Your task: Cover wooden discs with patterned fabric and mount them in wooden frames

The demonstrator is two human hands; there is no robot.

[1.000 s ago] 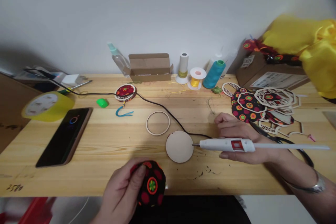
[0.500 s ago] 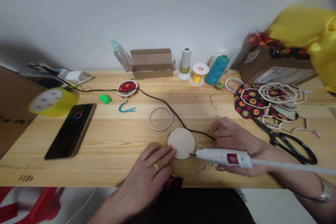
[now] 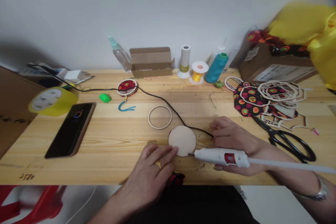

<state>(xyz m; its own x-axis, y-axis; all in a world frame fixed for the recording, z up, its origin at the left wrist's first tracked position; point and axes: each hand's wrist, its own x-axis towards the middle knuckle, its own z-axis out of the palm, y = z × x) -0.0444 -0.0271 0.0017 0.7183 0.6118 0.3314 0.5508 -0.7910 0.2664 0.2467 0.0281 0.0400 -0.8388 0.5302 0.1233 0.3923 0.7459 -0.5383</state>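
Observation:
A hot glue gun [image 3: 217,156], white with a glue stick out of its back, is gripped by my right hand [image 3: 232,143]. Its nozzle meets the lower right edge of a pale round disc [image 3: 183,140] lying on the table. My left hand [image 3: 157,162] rests from the other side, fingers stretched out, fingertips on the disc's lower left edge. A sliver of dark red fabric shows at the disc's upper left. Patterned black-and-red fabric [image 3: 176,178] pokes out below my left hand at the table's front edge. Just above the disc lies a thin wooden ring [image 3: 160,117].
The gun's black cord [image 3: 168,103] crosses the table, over a round tasselled ornament [image 3: 127,87]. Black scissors [image 3: 286,140] and wooden frames with patterned fabric [image 3: 252,99] are at right. A phone [image 3: 70,129] and yellow tape [image 3: 54,100] lie left; thread spools [image 3: 216,68] stand behind.
The disc and my left fingertips have shifted slightly right, so the nozzle now overlaps the disc's edge a little more. The whole view has moved a touch.

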